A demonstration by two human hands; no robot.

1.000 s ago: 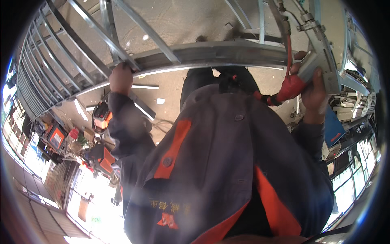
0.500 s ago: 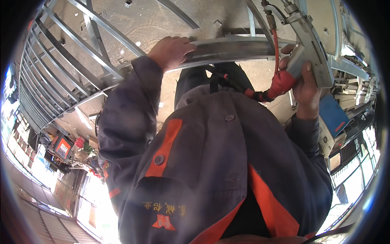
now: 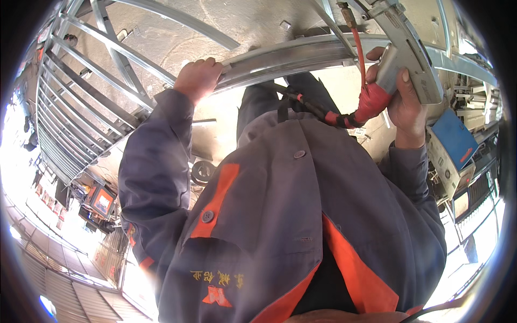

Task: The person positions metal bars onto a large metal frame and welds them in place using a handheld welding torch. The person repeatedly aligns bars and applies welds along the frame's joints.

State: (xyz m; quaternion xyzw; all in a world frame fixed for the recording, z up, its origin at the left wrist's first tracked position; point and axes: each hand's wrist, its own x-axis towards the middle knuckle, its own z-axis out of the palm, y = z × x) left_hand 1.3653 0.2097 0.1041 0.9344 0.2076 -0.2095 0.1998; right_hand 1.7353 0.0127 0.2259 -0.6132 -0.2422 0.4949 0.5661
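My left hand (image 3: pixel 198 81) is curled over the left end of a long metal channel (image 3: pixel 285 63) that runs across in front of my legs. My right hand (image 3: pixel 407 110) is wrapped round a grey handheld gun-shaped metal tool (image 3: pixel 412 54) at the right. Its thumb lies along the tool's side, and one fingertip shows on the other side. Red wrapping (image 3: pixel 372 102) covers the tool's lower end, where a thick black-and-red cable (image 3: pixel 342 119) joins it. An orange hose (image 3: pixel 360 51) runs alongside. The tool overlaps the channel's right part, so contact there cannot be told.
A curved-looking frame of several metal bars (image 3: pixel 89 81) stands at the left. At the right sits a blue-topped box-shaped machine (image 3: pixel 452 142), near stacked metal lengths (image 3: pixel 474 107). A round black thing (image 3: pixel 202 172) lies on the floor beside my left sleeve. Loose metal bars (image 3: pixel 183 22) lie ahead.
My left hand has shifted left and slightly nearer. The channel appears a little farther up in the view, which has itself shifted. My right hand still grips the tool, barely moved.
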